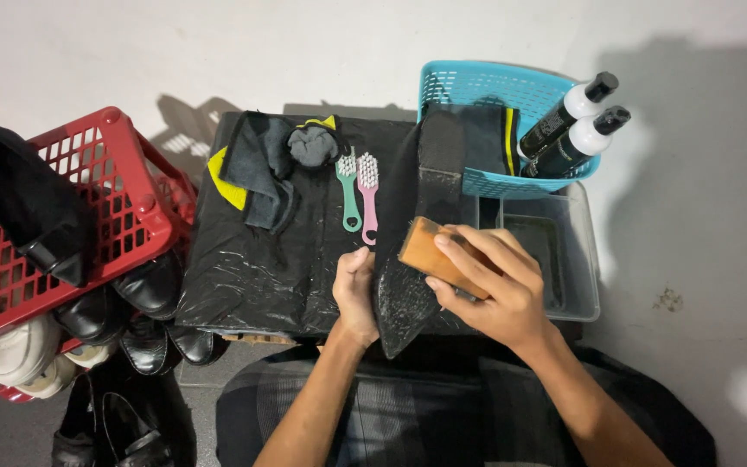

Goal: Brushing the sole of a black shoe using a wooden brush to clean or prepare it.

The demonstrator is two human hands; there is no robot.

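Observation:
A black pointed shoe (421, 207) lies sole up across the black plastic-covered board (252, 277), toe toward me. My left hand (354, 294) grips the shoe's left side near the toe. My right hand (490, 285) holds a wooden-backed brush (425, 251) pressed on the wet, foamy sole.
A green brush (348, 190) and a pink brush (367, 195) lie on the board beside dark cloths (270, 164). A turquoise basket (486, 95) holds two bottles (577, 125) and a cloth. A clear tub (577, 259) sits right. A red basket (88, 216) and several shoes (131, 329) stand left.

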